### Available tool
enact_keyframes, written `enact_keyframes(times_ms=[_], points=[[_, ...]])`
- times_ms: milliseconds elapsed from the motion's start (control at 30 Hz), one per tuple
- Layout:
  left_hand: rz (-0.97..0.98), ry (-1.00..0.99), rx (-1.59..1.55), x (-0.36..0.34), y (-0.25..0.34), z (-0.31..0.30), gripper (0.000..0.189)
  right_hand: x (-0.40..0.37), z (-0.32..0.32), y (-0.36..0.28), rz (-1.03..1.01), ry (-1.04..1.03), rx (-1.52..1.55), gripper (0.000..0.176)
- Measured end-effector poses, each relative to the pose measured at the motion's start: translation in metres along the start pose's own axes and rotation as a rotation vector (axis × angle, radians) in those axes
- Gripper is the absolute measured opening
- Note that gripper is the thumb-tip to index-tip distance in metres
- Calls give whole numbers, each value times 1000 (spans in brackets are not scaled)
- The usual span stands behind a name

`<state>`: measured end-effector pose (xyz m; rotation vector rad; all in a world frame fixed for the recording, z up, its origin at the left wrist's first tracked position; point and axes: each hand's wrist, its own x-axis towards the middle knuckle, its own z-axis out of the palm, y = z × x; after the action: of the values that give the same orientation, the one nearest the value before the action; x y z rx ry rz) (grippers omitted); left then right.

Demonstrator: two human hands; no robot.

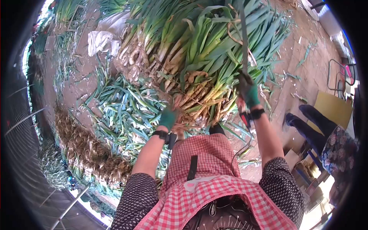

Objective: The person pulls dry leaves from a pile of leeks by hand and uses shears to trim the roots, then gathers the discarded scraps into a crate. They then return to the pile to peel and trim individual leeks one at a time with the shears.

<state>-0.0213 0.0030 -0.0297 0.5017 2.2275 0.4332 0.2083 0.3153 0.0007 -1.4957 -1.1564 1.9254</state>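
A large heap of leeks [168,42] lies before me, green leaves toward the far right and roots toward the near left. Closest to me is a bundle with yellowed, dry outer leaves [201,97]. My left hand [168,116], in a green glove, is at the near-left side of this bundle; its fingers are smeared by motion. My right hand [248,90], in a green glove with dark fingers, is closed around a long, flat, dark-grey blade-like tool [243,36] that points away from me over the leaves. Both wrists wear black straps with small devices.
Cut leaves [130,105] litter the ground at left. Beyond them runs a row of brown, rooty trimmings [90,147]. A white sack [105,38] lies at the far left of the heap. Another person's legs [316,122] show at right, near a yellow board [332,109].
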Motion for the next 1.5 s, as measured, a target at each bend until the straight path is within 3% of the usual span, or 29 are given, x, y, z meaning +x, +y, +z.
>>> enact_keyframes(times_ms=[33, 67, 133, 167, 200, 267, 300, 333, 400, 467, 533, 633, 700, 833, 867, 967, 1000, 1100, 1133, 1267, 1367, 1400, 1467, 1500], points=[[-7, 16, 47, -15, -10, -14, 38, -32, -16, 9, 19, -30, 27, 32], [90, 52, -117, -38, -11, -32, 38, -66, -28, 22, 30, -9, 50, 30], [-14, 58, -27, -85, 6, -84, 38, -141, -44, 23, 187, 27, -136, 22], [-197, 32, 230, -94, 8, -111, 40, -173, -47, 26, 270, 38, -150, 21], [-149, 14, 229, -94, -17, -119, 40, -205, -50, 29, 353, 50, -166, 20], [181, 1, 165, -94, 6, -127, 38, -257, -59, 45, 556, -33, -35, 26], [346, -10, 127, -90, 16, -125, 38, -280, -58, 55, 548, -94, -103, 26], [410, -67, 316, -72, 22, -116, 37, -299, -49, 52, 631, -119, -104, 27], [619, -144, 376, -36, 45, -87, 40, -324, -20, 36, 765, -148, -142, 28], [628, -400, 424, 4, 79, -62, 41, -335, 16, 30, 866, -162, -214, 30], [878, -410, 604, 62, 54, -18, 46, -345, 47, 47, 854, -67, -83, 29], [797, -586, 915, 86, 79, -1, 48, -367, 89, 91, 673, -14, -62, 31], [689, -704, 1063, 99, 75, 15, 45, -366, 118, 94, 893, 122, 109, 30], [635, -741, 1194, 98, 76, 30, 43, -372, 156, 121, 791, 190, 191, 26], [604, -682, 1009, 105, 67, 36, 45, -370, 160, 125, 804, 181, 147, 27], [756, -711, 1076, 110, 83, 27, 49, -380, 179, 127, 694, 202, 50, 29], [880, -566, 1017, 99, 91, 21, 45, -386, 183, 129, 807, 254, 231, 31], [524, -734, 676, 112, 69, 30, 42, -401, 191, 127, 773, 187, 209, 32], [522, -760, 651, 116, 64, 31, 40, -398, 192, 139, 680, 180, 146, 32], [425, -735, 707, 106, 85, 25, 40, -360, 183, 154, 684, 220, 266, 32], [346, -776, 511, 120, 63, 28, 38, -373, 195, 185, 577, 242, 119, 32], [260, -724, 445, 123, 51, 34, 37, -376, 196, 157, 648, 237, 149, 31], [109, -605, 306, 130, 42, 45, 34, -386, 198, 161, 646, 173, 135, 31], [128, -656, 329, 121, 53, 38, 38, -390, 198, 162, 644, 145, 125, 31]])
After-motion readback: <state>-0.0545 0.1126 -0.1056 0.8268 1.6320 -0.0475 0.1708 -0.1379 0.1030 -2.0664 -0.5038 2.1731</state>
